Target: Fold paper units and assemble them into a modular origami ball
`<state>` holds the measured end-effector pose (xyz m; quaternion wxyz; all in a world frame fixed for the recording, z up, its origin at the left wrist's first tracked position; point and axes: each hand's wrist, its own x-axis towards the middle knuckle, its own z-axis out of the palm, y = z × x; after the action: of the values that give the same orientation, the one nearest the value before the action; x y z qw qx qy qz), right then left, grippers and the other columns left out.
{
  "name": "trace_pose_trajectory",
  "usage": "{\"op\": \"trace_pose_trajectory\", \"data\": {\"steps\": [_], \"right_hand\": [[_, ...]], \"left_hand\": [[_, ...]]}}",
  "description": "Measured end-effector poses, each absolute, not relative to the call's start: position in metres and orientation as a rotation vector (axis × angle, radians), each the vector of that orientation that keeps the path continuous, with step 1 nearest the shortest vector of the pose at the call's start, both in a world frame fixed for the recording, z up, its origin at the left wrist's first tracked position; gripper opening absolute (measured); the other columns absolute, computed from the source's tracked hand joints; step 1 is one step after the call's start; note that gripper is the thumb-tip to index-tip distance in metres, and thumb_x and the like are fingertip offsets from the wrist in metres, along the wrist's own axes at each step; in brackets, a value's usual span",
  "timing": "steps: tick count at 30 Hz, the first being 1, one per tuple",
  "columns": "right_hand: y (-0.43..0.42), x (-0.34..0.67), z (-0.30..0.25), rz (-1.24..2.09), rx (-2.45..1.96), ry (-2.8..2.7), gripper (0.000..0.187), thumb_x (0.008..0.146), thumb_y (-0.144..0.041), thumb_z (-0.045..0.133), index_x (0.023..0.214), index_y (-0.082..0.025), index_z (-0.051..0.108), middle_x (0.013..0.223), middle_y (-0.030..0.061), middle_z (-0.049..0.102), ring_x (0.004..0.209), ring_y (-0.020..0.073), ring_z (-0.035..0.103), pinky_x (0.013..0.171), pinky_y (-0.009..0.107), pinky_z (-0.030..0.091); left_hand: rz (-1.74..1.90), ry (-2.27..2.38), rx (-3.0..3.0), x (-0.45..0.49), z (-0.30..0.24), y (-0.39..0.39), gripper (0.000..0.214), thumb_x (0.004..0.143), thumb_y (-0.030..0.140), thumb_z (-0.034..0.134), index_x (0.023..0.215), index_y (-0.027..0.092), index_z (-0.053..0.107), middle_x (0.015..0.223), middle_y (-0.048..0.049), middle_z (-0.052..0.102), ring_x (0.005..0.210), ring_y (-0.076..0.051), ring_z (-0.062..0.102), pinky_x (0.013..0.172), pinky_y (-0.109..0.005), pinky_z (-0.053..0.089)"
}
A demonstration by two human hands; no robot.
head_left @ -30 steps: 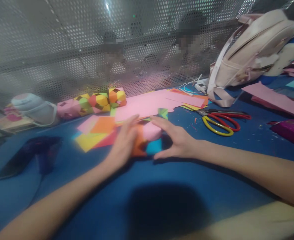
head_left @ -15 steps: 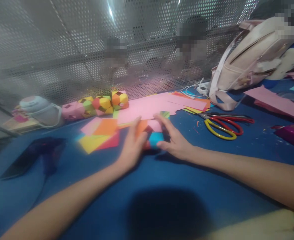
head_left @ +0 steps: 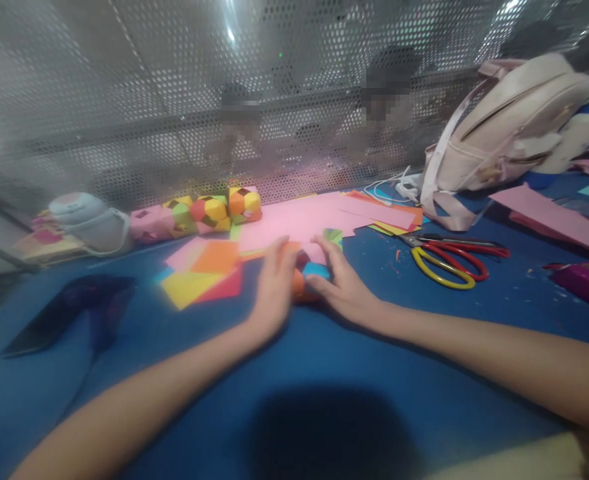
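Note:
Both of my hands cup a folded paper ball (head_left: 315, 270) with blue, orange and pink faces, low over the blue table (head_left: 214, 393). My left hand (head_left: 273, 287) presses on its left side, and my right hand (head_left: 347, 287) wraps its right side, thumb across the front. The fingers cover much of the ball. Left of them lie loose paper squares (head_left: 201, 273) in pink, orange, yellow and red. Behind the ball spreads a pile of pink paper sheets (head_left: 294, 217). Several finished-looking paper balls (head_left: 210, 215) stand in a row at the back left.
Scissors with yellow and red handles (head_left: 444, 263) lie to the right, near a purple packet (head_left: 584, 283). A pale backpack (head_left: 504, 127) leans on the perforated metal screen (head_left: 174, 100). At left are a grey cup (head_left: 89, 223) and a dark phone on a stand (head_left: 49, 323).
The ball has turned in my hands, with an orange face now at its lower front. My left hand has straightened against its side. The view has shifted slightly.

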<state>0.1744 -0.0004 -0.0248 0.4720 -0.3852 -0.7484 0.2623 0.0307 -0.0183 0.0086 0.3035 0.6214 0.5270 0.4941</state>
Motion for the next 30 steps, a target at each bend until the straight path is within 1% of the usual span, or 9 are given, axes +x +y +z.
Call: {"op": "trace_pose_trajectory", "data": {"steps": [5, 8, 11, 13, 16, 20, 22, 26, 30], "right_hand": [[-0.001, 0.167, -0.023, 0.665, -1.044, -1.776, 0.077, 0.085, -0.069, 0.034, 0.142, -0.017, 0.026, 0.148, 0.0186, 0.031, 0.14, 0.028, 0.024, 0.115, 0.053, 0.016], [0.002, 0.165, -0.02, 0.74, -1.08, -1.735, 0.082, 0.084, -0.071, 0.031, 0.143, -0.014, 0.024, 0.149, 0.0194, 0.028, 0.142, 0.0271, 0.02, 0.116, 0.051, 0.014], [0.004, 0.165, -0.017, 0.798, -1.093, -1.7, 0.085, 0.083, -0.073, 0.031, 0.143, -0.012, 0.025, 0.15, 0.0189, 0.028, 0.143, 0.0259, 0.019, 0.117, 0.048, 0.013], [0.006, 0.166, -0.016, 0.825, -1.08, -1.665, 0.082, 0.083, -0.072, 0.031, 0.142, -0.015, 0.027, 0.15, 0.0166, 0.029, 0.142, 0.0246, 0.021, 0.117, 0.048, 0.013], [0.006, 0.165, -0.016, 0.84, -1.033, -1.615, 0.075, 0.085, -0.07, 0.032, 0.139, -0.019, 0.031, 0.149, 0.0142, 0.033, 0.141, 0.0232, 0.025, 0.116, 0.047, 0.015], [0.006, 0.163, -0.018, 0.824, -1.008, -1.529, 0.068, 0.087, -0.067, 0.033, 0.132, -0.017, 0.039, 0.14, 0.0149, 0.043, 0.134, 0.0233, 0.036, 0.114, 0.045, 0.021], [0.006, 0.162, -0.019, 0.804, -1.011, -1.486, 0.063, 0.087, -0.066, 0.033, 0.126, -0.018, 0.044, 0.134, 0.0137, 0.049, 0.13, 0.023, 0.041, 0.113, 0.044, 0.024], [0.005, 0.161, -0.02, 0.768, -1.017, -1.46, 0.058, 0.087, -0.066, 0.035, 0.119, -0.02, 0.048, 0.128, 0.0123, 0.053, 0.129, 0.0229, 0.041, 0.113, 0.044, 0.024], [0.005, 0.161, -0.02, 0.801, -1.024, -1.457, 0.057, 0.087, -0.065, 0.034, 0.123, -0.021, 0.047, 0.132, 0.0113, 0.051, 0.131, 0.0224, 0.04, 0.114, 0.045, 0.022]], "left_hand": [[1.399, 1.37, 1.526, 0.042, 0.009, -0.01, 0.045, 0.091, 0.049, 0.037, 0.123, 0.018, 0.046, 0.133, -0.01, 0.052, 0.129, -0.021, 0.043, 0.11, -0.039, 0.032], [1.435, 1.344, 1.49, 0.044, 0.008, -0.003, 0.043, 0.092, 0.047, 0.036, 0.121, 0.018, 0.048, 0.135, -0.0109, 0.05, 0.13, -0.02, 0.042, 0.112, -0.037, 0.03], [1.453, 1.247, 1.421, 0.043, 0.006, 0.001, 0.044, 0.092, 0.047, 0.033, 0.123, 0.018, 0.045, 0.139, -0.0109, 0.046, 0.133, -0.02, 0.04, 0.113, -0.039, 0.029], [1.442, 1.192, 1.397, 0.04, 0.004, -0.001, 0.046, 0.092, 0.048, 0.03, 0.127, 0.02, 0.043, 0.142, -0.0093, 0.043, 0.136, -0.019, 0.036, 0.114, -0.039, 0.028], [1.415, 1.209, 1.447, 0.036, 0.002, -0.005, 0.047, 0.091, 0.048, 0.033, 0.128, 0.02, 0.044, 0.145, -0.0082, 0.041, 0.139, -0.019, 0.031, 0.116, -0.037, 0.023], [1.406, 1.311, 1.511, 0.039, 0.003, -0.01, 0.048, 0.092, 0.048, 0.034, 0.128, 0.017, 0.044, 0.141, -0.0108, 0.046, 0.133, -0.021, 0.04, 0.114, -0.038, 0.026], [1.397, 1.365, 1.529, 0.042, 0.004, -0.011, 0.048, 0.093, 0.047, 0.033, 0.129, 0.016, 0.043, 0.14, -0.0112, 0.047, 0.133, -0.02, 0.04, 0.113, -0.037, 0.027], [1.389, 1.373, 1.516, 0.046, 0.005, -0.012, 0.047, 0.093, 0.044, 0.033, 0.129, 0.015, 0.042, 0.141, -0.0115, 0.046, 0.134, -0.02, 0.038, 0.114, -0.034, 0.025], [1.388, 1.31, 1.495, 0.045, 0.004, -0.012, 0.046, 0.093, 0.043, 0.035, 0.129, 0.016, 0.043, 0.141, -0.0109, 0.046, 0.135, -0.02, 0.037, 0.114, -0.034, 0.024]]}}
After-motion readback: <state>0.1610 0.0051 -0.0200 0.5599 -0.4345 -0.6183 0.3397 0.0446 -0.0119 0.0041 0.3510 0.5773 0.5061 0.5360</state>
